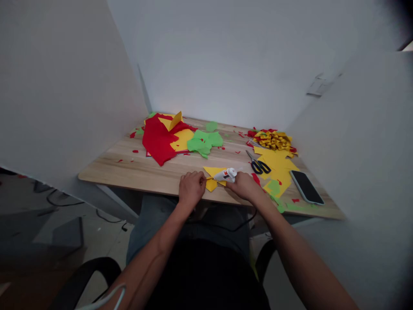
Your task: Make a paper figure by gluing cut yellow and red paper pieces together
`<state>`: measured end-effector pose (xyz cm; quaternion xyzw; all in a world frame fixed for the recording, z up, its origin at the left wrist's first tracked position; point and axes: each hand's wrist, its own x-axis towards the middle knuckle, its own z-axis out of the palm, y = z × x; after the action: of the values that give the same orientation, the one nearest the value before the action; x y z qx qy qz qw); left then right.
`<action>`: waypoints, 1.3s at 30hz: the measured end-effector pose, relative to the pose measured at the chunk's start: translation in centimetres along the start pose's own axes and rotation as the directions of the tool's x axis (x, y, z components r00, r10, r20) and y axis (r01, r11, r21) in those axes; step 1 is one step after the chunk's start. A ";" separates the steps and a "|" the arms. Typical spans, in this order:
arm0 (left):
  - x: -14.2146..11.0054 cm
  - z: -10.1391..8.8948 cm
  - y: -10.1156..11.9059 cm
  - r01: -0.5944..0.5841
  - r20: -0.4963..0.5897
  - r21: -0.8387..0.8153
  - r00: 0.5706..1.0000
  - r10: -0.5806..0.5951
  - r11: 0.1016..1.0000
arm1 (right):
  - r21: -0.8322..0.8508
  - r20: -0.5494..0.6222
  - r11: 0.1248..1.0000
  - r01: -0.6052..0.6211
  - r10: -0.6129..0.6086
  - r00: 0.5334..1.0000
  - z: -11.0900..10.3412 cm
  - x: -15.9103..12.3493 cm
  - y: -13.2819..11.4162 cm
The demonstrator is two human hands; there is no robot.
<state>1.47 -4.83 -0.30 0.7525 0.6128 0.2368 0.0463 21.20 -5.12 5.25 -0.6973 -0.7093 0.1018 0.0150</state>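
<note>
- Pale partition walls (219,64) enclose a wood-grain counter (155,178) on three sides; a small fixture (318,86) sits on the wall at the right.
- The person sits at the near edge in a dark top (206,275) and blue-grey trousers (151,224), both forearms reaching forward over the counter.
- The right hand (243,185) has its grip wrapped around a white glue gun (225,175), whose nozzle points left toward the other hand.
- The left hand (192,188) is curled at the near edge, its grip pinching the end of a small yellow piece (211,185) between thumb and fingers.
- This yellow piece lies just under the nozzle, between the two hands; whether the tip touches it cannot be told.
- Another yellow cutout (211,170) lies flat just beyond it, partly hidden by the glue gun.
- Below the right wrist, a dark cord (232,230) loops across the lap.
- At the far left, a large red sheet (158,140) overlaps yellow material (184,140), with a ragged green piece (206,142) beside them.
- At the far right, crumpled-looking yellow pieces (275,141) are heaped beyond flat yellow sheets (277,160).
- Dark-handled scissors (258,165) lie near the right hand, blades pointing away, the handles partly over the sheets.
- A smartphone (306,187) rests screen up, dark, near the right edge.
- Small red scraps (135,151) dot the counter.
</note>
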 end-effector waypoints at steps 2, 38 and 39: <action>0.0 0.0 0.0 -0.002 -0.001 -0.002 1.000 0.002 1.000 | -0.002 -0.002 1.000 0.002 -0.002 1.000 0.0 0.1 0.1; 0.1 0.1 -0.2 0.011 -0.012 -0.083 1.000 -0.012 0.997 | 0.065 -0.041 0.998 0.001 0.001 0.999 0.4 0.3 0.3; 0.1 0.1 -0.2 0.005 -0.013 -0.083 1.000 -0.006 0.997 | 0.086 -0.040 0.996 -0.002 0.005 0.999 0.3 0.2 0.5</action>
<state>1.39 -4.69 -0.44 0.7467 0.6047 0.2670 0.0739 21.58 -4.91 4.83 -0.6991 -0.7027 0.1183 0.0592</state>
